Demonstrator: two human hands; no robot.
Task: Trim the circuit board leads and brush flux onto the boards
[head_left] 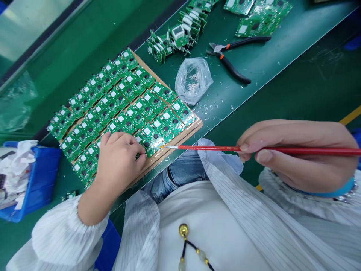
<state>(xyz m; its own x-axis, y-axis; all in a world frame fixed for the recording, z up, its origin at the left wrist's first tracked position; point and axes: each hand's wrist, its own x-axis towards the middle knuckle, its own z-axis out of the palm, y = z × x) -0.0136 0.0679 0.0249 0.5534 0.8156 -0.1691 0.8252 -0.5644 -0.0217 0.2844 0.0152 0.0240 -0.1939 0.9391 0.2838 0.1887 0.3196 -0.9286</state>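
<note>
View: head camera, looking down on the green table and both hands.
Left hand: lies over the near part of the circuit boards, fingers bent and thumb low against them; whether it grips one board or only steadies it, I cannot tell.
Right hand: pinches the thin red paintbrush between thumb and fingers, its handle running back under the palm.
Brush tip: points left, at the near edge of a board beside the left hand; touching or just above, I cannot tell.
Boards: laid flat in close rows on the cardboard, white squares and dark round parts facing up.
Board handling: probably light, thin and stiff, with fragile small parts; best taken by the bare edges. A sideways push could slide one into its neighbours.
Brush handling: looks light, with a stiff, smooth handle and a fine, soft tip; best held on the red wood, clear of the metal collar, with little pressure.
Beyond the boards: upright boards stand in a row; a clear plastic bag holds wire clippings; the cutters lie open.
Far left: a blue bin holds white scraps.
</note>
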